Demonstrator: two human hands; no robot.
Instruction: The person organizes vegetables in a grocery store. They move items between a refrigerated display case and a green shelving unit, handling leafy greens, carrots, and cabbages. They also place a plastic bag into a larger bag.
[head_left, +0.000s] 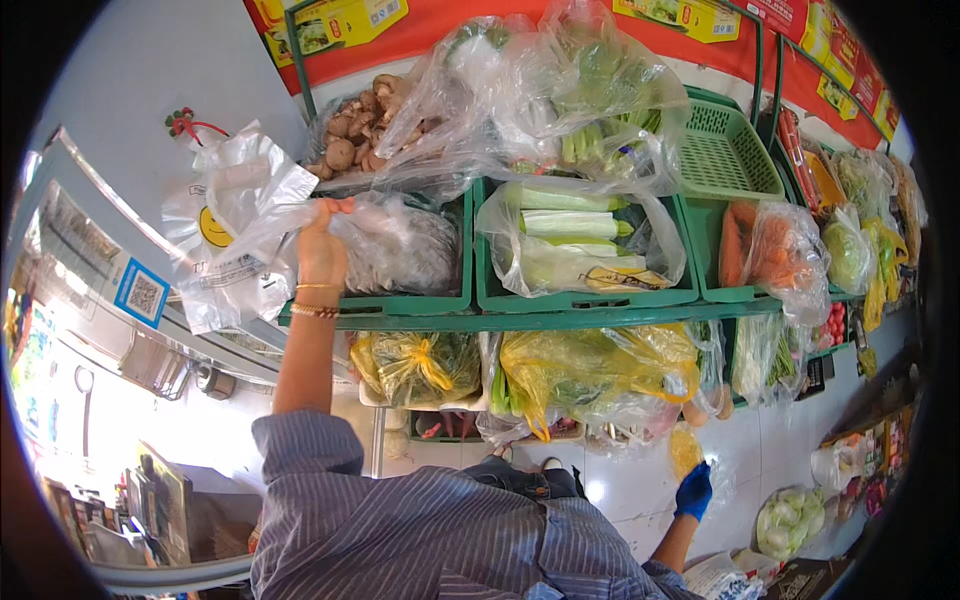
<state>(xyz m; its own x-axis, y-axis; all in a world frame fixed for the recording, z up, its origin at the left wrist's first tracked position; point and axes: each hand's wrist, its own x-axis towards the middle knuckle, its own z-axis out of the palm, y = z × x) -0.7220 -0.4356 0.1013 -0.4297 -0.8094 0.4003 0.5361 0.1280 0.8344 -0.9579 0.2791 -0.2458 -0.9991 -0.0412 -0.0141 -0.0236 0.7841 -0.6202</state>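
My left hand (322, 244), bare with bracelets at the wrist, is raised to the left end of the upper shelf. Its fingers pinch clear plastic film beside a clear bag of greyish produce (401, 247), possibly mushrooms, in a green crate (390, 304). Just left of the hand hang white plastic carrier bags (232, 225) with a yellow smiley print. Down at my right side, my right hand (694, 491) wears a blue glove. Its fingers close on a thin clear plastic bag with something yellow (685, 451) in it; the contents are too small to identify.
Brown mushrooms (341, 146), pale green gourds (574, 223) and carrots (772, 244) fill the upper shelf. Yellow bags of greens (592, 367) bulge from below. A glass-door cabinet (97, 247) stands left. A bag of pale green vegetables (790, 521) is low at right.
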